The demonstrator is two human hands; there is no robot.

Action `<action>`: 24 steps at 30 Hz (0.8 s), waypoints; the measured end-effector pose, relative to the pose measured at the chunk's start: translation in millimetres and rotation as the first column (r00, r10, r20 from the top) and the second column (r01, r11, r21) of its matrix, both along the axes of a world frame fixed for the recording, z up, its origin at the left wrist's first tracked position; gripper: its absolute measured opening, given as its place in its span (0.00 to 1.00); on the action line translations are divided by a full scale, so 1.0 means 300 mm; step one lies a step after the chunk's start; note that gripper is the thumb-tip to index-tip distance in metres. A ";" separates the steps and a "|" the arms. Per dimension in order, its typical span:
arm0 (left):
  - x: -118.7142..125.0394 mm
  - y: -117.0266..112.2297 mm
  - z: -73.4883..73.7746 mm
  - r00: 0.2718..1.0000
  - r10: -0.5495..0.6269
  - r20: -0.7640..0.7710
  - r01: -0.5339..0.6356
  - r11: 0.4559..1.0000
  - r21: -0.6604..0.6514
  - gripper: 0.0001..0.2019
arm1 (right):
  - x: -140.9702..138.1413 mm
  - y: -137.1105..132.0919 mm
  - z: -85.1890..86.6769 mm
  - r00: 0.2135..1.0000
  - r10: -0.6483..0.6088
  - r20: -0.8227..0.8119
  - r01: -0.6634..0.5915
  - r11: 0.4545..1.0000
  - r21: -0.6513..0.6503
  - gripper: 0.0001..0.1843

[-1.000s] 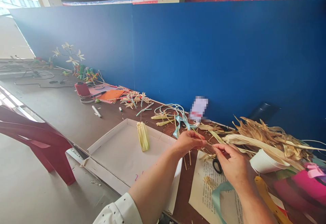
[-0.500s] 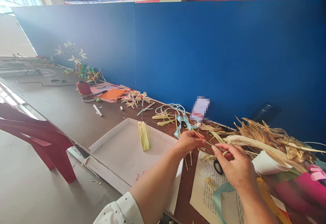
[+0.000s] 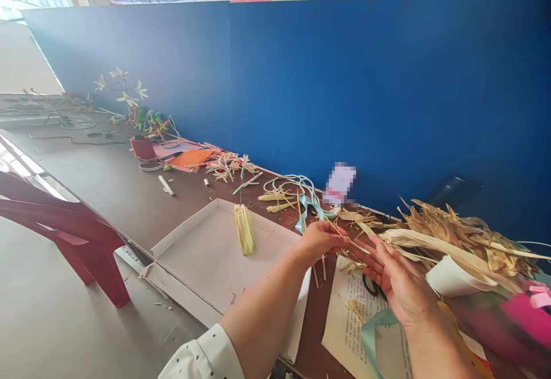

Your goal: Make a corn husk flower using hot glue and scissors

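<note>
My left hand [image 3: 323, 238] is closed in a pinch on a thin straw-coloured strip [image 3: 334, 227], which looks like dried corn husk. The strip slants down to the right towards my right hand [image 3: 402, 281]. That hand has its fingers stretched out and apart, close to the strip's lower end; whether they touch it I cannot tell. Black-handled scissors [image 3: 373, 287] lie partly hidden beneath the right hand. Below them a pale teal ribbon [image 3: 369, 339] curls over a printed sheet [image 3: 340, 327]. A pale green husk piece [image 3: 244, 229] on a thin stem lies in the shallow white box lid [image 3: 193, 278].
Dried husks [image 3: 465, 235] are heaped at the right by a tipped white cup [image 3: 458, 275]. Light blue cord [image 3: 297, 179] and husk scraps lie against the blue partition [image 3: 365, 92]. A red thread spool [image 3: 143, 148] stands further left, beyond a maroon chair [image 3: 73, 229].
My right hand has let its pinch go and spread its fingers, turning its palm more to the left. My left hand keeps its pinch in nearly the same place.
</note>
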State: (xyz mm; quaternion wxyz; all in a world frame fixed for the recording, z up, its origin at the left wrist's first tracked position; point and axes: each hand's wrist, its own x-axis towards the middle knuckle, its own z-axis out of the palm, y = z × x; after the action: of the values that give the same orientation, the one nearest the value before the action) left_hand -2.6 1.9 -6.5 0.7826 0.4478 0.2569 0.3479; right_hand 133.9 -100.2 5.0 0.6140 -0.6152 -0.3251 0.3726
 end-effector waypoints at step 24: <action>-0.006 -0.005 0.003 0.999 -0.033 -0.001 0.032 0.985 -0.171 0.08 | -0.016 -0.019 0.005 0.987 0.089 -0.135 -0.095 0.995 -0.040 0.28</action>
State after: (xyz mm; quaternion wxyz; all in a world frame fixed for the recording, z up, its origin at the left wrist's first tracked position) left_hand -4.4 0.5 -5.6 0.8232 0.3836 0.2802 0.3108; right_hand 129.0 -106.0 6.6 0.6022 -0.5874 -0.3026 0.4481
